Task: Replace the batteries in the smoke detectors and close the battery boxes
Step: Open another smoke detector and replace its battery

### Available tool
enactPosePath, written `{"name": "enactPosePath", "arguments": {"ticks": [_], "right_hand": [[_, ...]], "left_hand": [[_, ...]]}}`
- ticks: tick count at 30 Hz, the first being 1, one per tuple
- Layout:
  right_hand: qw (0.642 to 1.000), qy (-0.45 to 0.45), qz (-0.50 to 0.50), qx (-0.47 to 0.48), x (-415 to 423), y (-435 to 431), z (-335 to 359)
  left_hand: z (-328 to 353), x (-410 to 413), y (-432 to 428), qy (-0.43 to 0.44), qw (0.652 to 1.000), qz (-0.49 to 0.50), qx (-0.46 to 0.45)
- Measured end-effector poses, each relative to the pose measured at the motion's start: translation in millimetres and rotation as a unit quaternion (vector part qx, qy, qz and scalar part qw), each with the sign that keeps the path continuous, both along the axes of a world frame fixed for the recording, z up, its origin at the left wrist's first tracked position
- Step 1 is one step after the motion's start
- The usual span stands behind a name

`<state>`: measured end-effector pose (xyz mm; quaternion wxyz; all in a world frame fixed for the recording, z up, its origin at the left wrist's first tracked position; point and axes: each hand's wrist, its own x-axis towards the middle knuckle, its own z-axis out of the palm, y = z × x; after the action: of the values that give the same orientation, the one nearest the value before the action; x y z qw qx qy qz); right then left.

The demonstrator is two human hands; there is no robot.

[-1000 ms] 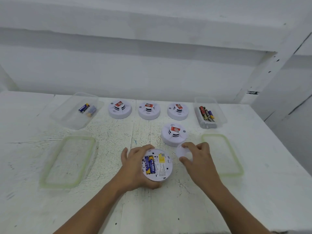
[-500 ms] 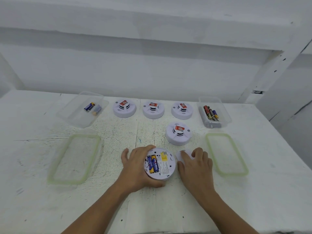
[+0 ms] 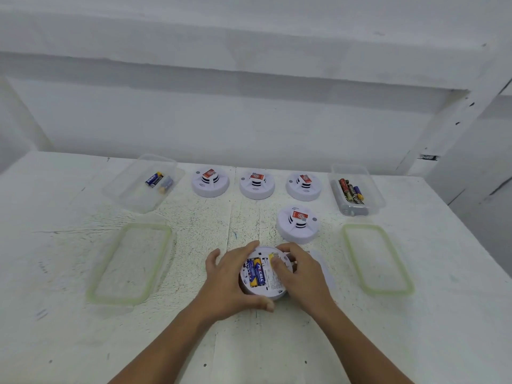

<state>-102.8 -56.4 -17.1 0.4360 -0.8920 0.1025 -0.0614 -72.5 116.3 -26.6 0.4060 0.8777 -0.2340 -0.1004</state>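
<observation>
An upside-down white smoke detector [image 3: 273,289] lies on the table near me, its battery bay uncovered with two blue-and-yellow batteries [image 3: 256,273] inside. My left hand [image 3: 228,282] grips its left side and near rim. My right hand [image 3: 303,275] holds its right side, thumb on the back face and fingers curled over the far rim. The round white cover [image 3: 326,270] lies flat just right of my right hand, partly hidden by it.
Three detectors [image 3: 210,184], [image 3: 257,187], [image 3: 304,188] stand in a back row, a fourth [image 3: 297,225] nearer. A clear box [image 3: 130,195] at back left holds a few batteries [image 3: 159,182]; another box [image 3: 372,192] at back right holds several batteries [image 3: 350,191]. Green-rimmed lids [image 3: 95,284], [image 3: 350,250] lie flat either side.
My right hand left the loose cover on the table and moved left onto the detector. My left hand has kept its hold on the detector.
</observation>
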Motion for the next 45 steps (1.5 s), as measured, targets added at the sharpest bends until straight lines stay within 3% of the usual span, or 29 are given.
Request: {"name": "enactPosePath", "arguments": {"ticks": [7,14,28,45], "right_hand": [[0.995,0.004,-0.005,0.096,-4,-2,-3],[0.984,0.015,-0.012,0.175,-5,-4,-6],[0.984,-0.005,-0.009,0.178,-4,-4,-13],[0.995,-0.022,-0.031,0.097,-4,1,-19]], "left_hand": [[2,0,-3,-0.028,0.994,0.081,-0.067],[16,-5,-10,-0.08,0.991,0.105,-0.013],[24,-9,-33,-0.091,0.983,0.132,0.084],[28,0,-40,-0.077,0.979,0.133,0.133]]}}
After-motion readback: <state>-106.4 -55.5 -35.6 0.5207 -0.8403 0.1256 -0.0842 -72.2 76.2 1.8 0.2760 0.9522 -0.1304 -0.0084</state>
